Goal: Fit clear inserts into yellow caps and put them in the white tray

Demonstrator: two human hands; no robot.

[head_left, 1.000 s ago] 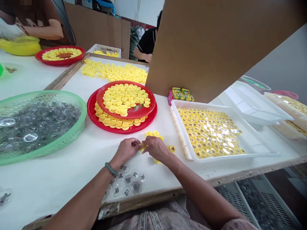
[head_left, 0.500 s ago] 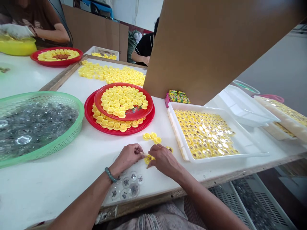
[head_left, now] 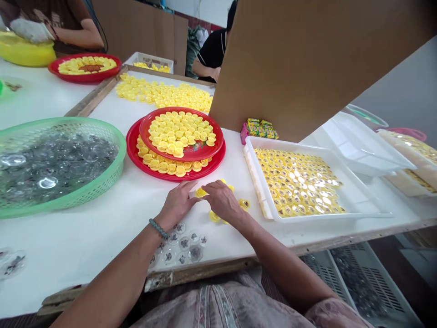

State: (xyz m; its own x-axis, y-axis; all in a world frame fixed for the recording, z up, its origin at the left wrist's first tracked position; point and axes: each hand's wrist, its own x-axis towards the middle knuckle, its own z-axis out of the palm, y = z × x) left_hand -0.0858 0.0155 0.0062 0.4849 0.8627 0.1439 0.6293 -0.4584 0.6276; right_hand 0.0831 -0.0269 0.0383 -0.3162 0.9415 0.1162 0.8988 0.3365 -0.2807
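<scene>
My left hand (head_left: pixel 178 202) and my right hand (head_left: pixel 222 200) rest side by side on the white table (head_left: pixel 85 232), fingers reaching onto a small cluster of yellow discs (head_left: pixel 201 193). Both hands' fingertips touch the discs; whether either one grips a disc is hidden. Another yellow disc (head_left: pixel 214 217) lies under my right hand, and one more (head_left: pixel 244 203) sits just to its right. Several clear round covers (head_left: pixel 186 243) lie near the table's front edge below my left wrist.
Two stacked red plates (head_left: pixel 134 150) of yellow discs stand behind the hands. A green basket (head_left: pixel 116 171) of clear covers sits left, a white tray (head_left: pixel 254 177) of finished pieces right. A cardboard sheet (head_left: pixel 300 59) leans behind. Two other people sit at the far side.
Both hands have moved forward, away from the table's edge, onto the loose yellow discs near the red plates. The view has shifted slightly.
</scene>
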